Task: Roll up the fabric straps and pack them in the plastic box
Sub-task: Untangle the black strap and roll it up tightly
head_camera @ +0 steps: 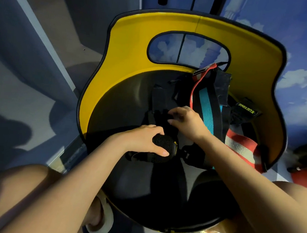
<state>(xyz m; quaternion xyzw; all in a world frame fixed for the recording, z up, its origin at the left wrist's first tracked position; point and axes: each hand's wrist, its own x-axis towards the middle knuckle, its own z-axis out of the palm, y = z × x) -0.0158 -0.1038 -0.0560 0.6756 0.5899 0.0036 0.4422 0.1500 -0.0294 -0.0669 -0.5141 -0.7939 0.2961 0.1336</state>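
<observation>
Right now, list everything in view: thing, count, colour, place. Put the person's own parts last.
chair: one, yellow back, black seat, centre.
rolled strap: one, black, front of seat, in left hand.
loose black strap: one, black, mid seat, under right hand.
striped strap: one, black with teal stripe and red edge, right of seat.
red and white strap: one, right seat edge.
labelled strap: one, black with yellow lettering, far right.
left hand: grips the roll.
right hand: fingers curled on the black strap.

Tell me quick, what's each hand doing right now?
Left hand: grips a rolled black strap on the chair seat.
Right hand: fingers curled on the black strap's loose end, seemingly pinching it.
</observation>
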